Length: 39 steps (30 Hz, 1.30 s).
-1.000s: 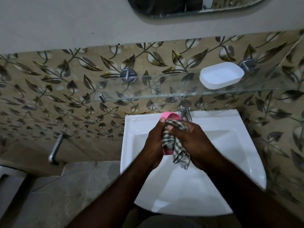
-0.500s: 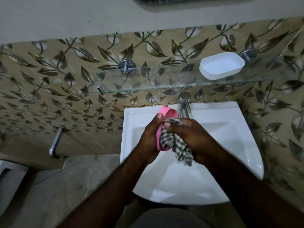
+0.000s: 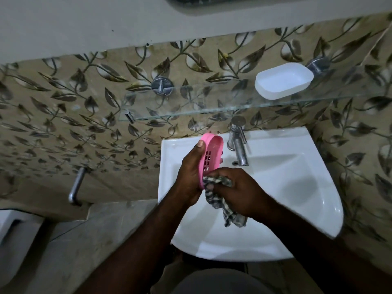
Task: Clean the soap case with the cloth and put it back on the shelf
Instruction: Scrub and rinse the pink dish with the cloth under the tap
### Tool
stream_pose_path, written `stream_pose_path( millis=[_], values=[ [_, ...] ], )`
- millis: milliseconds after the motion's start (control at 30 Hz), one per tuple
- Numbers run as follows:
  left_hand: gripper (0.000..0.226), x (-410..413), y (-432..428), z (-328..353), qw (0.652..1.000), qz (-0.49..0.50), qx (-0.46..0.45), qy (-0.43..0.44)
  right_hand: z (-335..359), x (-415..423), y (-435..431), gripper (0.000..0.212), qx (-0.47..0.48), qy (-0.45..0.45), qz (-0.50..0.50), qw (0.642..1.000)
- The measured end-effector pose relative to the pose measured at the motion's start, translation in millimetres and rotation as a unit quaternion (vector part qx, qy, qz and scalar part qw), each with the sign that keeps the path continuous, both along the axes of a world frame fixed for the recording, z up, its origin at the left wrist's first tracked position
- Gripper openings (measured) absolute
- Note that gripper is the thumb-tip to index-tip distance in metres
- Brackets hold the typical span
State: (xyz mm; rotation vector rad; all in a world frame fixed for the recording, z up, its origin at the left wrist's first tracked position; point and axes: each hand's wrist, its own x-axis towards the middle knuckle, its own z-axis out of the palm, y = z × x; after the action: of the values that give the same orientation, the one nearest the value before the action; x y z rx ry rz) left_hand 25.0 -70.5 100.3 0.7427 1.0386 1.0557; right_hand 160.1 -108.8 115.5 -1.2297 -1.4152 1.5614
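A pink soap case (image 3: 213, 150) with a slotted grid stands on edge above the white sink (image 3: 297, 187). My left hand (image 3: 191, 172) grips it from the left, thumb on its upper rim. My right hand (image 3: 237, 187) holds a bunched checked cloth (image 3: 222, 200) against the case's lower end, and the cloth's tail hangs down over the basin. On the glass shelf (image 3: 191, 102) above, at the right, sits a white soap case part (image 3: 284, 80).
A chrome tap (image 3: 238, 141) stands right beside the pink case at the sink's back. The leaf-patterned tiled wall lies behind. A metal pipe (image 3: 76, 185) juts from the wall at left. A white fixture (image 3: 12, 236) sits at the lower left.
My right hand slid the cloth down from the case's upper part to its lower end, uncovering the slotted inside. The view shifted slightly.
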Motion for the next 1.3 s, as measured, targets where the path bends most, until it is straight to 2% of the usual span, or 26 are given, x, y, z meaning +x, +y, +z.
stream_pose_path(
  millis=[67, 133, 167, 233, 267, 300, 400, 467, 567, 600, 700, 800, 867, 933, 1033, 1067, 1167, 1233, 1300],
  values=[
    [0.073, 1.1, 2.6, 8.5, 1.0, 0.007, 0.015, -0.007, 6.8, -3.4, -0.2, 0.01, -0.031, 0.101, -0.026, 0.994],
    [0.076, 0.3, 9.7, 14.6, 0.999, 0.015, 0.05, 0.003, 7.8, -8.5, -1.9, 0.012, 0.009, 0.114, -0.055, 0.992],
    [0.075, -0.1, 12.6, 16.4, 0.998, 0.018, 0.064, 0.006, 5.4, -9.0, -2.4, 0.014, 0.05, 0.073, -0.065, 0.994],
    [0.072, 2.0, 12.9, 18.4, 0.998, 0.018, 0.063, 0.009, -0.6, -5.6, -1.8, 0.018, 0.15, -0.079, -0.055, 0.984],
    [0.07, 3.7, 11.7, 17.6, 0.998, 0.016, 0.058, 0.008, -4.9, -3.0, -1.6, 0.018, 0.165, -0.124, -0.041, 0.978],
    [0.066, 6.4, 10.6, 15.0, 0.998, 0.019, 0.051, 0.007, -5.7, -1.2, -1.8, 0.015, 0.137, -0.107, -0.033, 0.984],
    [0.066, 11.9, 8.5, 15.1, 0.998, 0.043, 0.039, -0.005, 10.1, -2.7, 4.0, 0.006, 0.034, 0.033, -0.046, 0.998],
    [0.071, 15.4, 9.6, 18.3, 0.998, 0.034, 0.053, -0.006, 27.6, -3.2, 16.2, 0.011, 0.005, 0.104, -0.093, 0.99],
    [0.057, 25.2, 8.2, 21.7, 0.997, 0.023, 0.066, -0.017, 50.0, 1.2, 38.4, 0.019, -0.029, 0.227, -0.156, 0.961],
    [0.057, 26.8, 8.2, 22.7, 0.998, 0.023, 0.059, -0.026, 50.6, 2.3, 40.2, 0.019, -0.018, 0.227, -0.159, 0.961],
    [0.062, 22.0, 11.8, 28.5, 0.997, 0.044, 0.063, -0.011, 36.7, 2.9, 21.5, 0.015, 0.026, 0.13, -0.103, 0.986],
    [0.051, 14.8, 13.6, 25.8, 0.992, 0.051, 0.094, 0.06, 21.1, 6.5, 0.6, 0.009, -0.021, 0.095, -0.003, 0.995],
    [0.053, 18.9, 6.3, 24.5, 0.997, 0.039, 0.067, 0.021, 26.6, 11.7, 8.1, 0.007, 0.004, 0.051, 0.001, 0.999],
    [0.059, 25.1, 1.3, 24.4, 0.998, 0.021, 0.046, -0.03, 41.1, 14.7, 24.5, 0.011, 0.021, 0.068, -0.058, 0.996],
    [0.059, 30.6, 0.8, 32.1, 0.998, 0.016, 0.048, -0.041, 64.6, 12.9, 42.7, 0.018, -0.004, 0.188, -0.128, 0.974],
    [0.061, 30.6, 2.9, 35.5, 0.997, 0.015, 0.055, -0.049, 67.8, 9.1, 40.9, 0.017, 0.006, 0.193, -0.137, 0.972],
    [0.066, 21.0, 10.1, 42.0, 0.996, 0.034, 0.075, -0.047, 55.4, 0.3, 15.8, 0.013, 0.053, 0.102, -0.112, 0.987],
    [0.064, 14.1, 12.5, 40.5, 0.995, 0.051, 0.089, 0.003, 47.3, -0.3, 1.5, 0.011, 0.027, 0.076, -0.045, 0.996],
    [0.061, 13.4, 9.1, 38.7, 0.995, 0.046, 0.089, 0.01, 48.9, 2.6, 6.2, 0.011, 0.011, 0.072, -0.02, 0.997]
  ],
)
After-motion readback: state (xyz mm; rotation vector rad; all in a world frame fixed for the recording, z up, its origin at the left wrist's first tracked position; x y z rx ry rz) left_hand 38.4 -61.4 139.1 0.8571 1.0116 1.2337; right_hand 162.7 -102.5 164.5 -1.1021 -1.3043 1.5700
